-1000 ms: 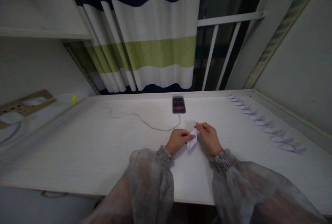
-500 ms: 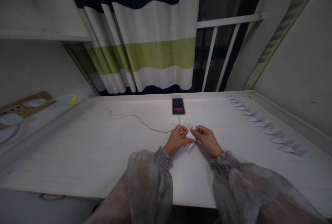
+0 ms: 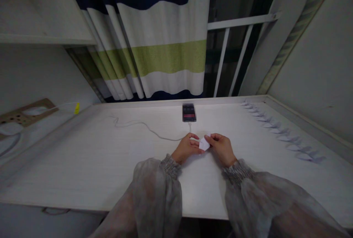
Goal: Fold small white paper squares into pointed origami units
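A small piece of folded white paper is held just above the white desk, between my two hands. My right hand pinches its upper right corner between thumb and fingers. On the other side, my left hand grips the paper's lower left edge near the thumb, its upper fingers curled a little apart. The fingers partly cover the paper's edges. Beyond the hands lies a dark phone-like device with a pixelated screen and a white cable plugged into its near end.
Several folded white paper pieces form a slanting row on the right of the desk. A pale flat sheet lies left of my hands. A power strip sits at the left wall. A striped curtain hangs behind.
The folded paper has turned, showing a broader, flatter face; its point no longer sticks out downward. My left fingers have shifted slightly along its edge, while my right hand keeps its pinch.
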Demonstrator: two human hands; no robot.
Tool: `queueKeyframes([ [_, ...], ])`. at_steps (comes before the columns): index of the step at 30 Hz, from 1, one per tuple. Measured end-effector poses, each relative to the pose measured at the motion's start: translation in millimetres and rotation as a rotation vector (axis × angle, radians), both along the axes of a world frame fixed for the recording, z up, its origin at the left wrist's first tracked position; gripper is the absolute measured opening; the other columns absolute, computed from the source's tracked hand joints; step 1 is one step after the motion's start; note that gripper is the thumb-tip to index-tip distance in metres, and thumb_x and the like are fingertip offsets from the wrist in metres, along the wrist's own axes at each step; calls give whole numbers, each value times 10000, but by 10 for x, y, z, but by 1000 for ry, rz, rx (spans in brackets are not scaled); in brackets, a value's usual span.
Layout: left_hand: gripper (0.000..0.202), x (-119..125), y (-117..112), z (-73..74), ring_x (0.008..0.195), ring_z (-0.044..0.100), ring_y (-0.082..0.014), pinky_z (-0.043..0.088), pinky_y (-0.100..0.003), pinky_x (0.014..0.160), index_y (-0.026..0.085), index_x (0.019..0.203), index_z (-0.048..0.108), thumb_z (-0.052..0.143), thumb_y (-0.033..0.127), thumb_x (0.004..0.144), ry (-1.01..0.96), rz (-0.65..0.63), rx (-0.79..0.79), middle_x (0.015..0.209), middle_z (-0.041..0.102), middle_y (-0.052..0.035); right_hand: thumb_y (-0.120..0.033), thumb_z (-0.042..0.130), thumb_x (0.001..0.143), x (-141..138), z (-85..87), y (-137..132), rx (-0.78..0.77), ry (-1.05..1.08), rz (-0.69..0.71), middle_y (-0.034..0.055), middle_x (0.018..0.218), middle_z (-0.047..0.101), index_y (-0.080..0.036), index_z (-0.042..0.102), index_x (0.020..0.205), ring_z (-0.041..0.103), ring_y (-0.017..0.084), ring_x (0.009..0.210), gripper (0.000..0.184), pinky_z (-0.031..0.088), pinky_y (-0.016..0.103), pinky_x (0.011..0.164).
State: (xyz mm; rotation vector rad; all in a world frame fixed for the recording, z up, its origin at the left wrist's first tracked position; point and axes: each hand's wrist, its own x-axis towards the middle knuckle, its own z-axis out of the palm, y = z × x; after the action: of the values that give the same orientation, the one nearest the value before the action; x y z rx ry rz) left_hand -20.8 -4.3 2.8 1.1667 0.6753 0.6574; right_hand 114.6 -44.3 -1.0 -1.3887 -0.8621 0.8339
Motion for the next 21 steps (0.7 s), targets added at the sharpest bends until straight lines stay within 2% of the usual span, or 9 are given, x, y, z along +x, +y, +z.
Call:
queueKeyframes([
  [3, 571, -25, 11, -4, 502, 580, -94, 447, -232, 550, 152, 863, 398, 764, 107, 427, 5, -43, -2, 631, 634, 10, -405, 665, 525, 3, 4, -4, 15, 40, -8, -27, 469, 518, -146, 566, 543, 433, 97, 447, 278, 337, 229, 444],
  [7, 567, -46, 25, 8, 571, 609, -108, 458, -240, 597, 159, 863, 394, 751, 77, 430, -8, -69, 14, 659, 626, 20, -405, 666, 529, -1, -12, -6, 30, 33, -30, -34, 459, 511, -152, 553, 541, 432, 96, 436, 278, 344, 231, 437],
  [13, 503, -59, 51, 4, 541, 591, -87, 435, -205, 564, 163, 799, 396, 725, 57, 433, -1, -36, 37, 644, 621, 33, -359, 660, 522, -23, 9, -20, 34, 77, -53, -67, 447, 487, -190, 456, 607, 454, 97, 406, 278, 376, 228, 411],
  [17, 443, -111, 91, -13, 528, 583, -92, 440, -219, 560, 160, 782, 402, 710, 109, 467, 25, -45, -16, 622, 619, 25, -300, 650, 527, 60, 108, -95, -41, 67, 88, -86, 453, 501, -199, 462, 747, 464, 100, 376, 307, 377, 229, 399],
  [21, 381, -150, 134, -30, 511, 559, -85, 450, -237, 564, 142, 731, 426, 697, 109, 464, 114, -8, 21, 604, 584, 31, -286, 639, 533, 206, 163, -172, -201, -73, 263, -65, 435, 495, -160, 523, 643, 442, 84, 386, 204, 310, 206, 393],
])
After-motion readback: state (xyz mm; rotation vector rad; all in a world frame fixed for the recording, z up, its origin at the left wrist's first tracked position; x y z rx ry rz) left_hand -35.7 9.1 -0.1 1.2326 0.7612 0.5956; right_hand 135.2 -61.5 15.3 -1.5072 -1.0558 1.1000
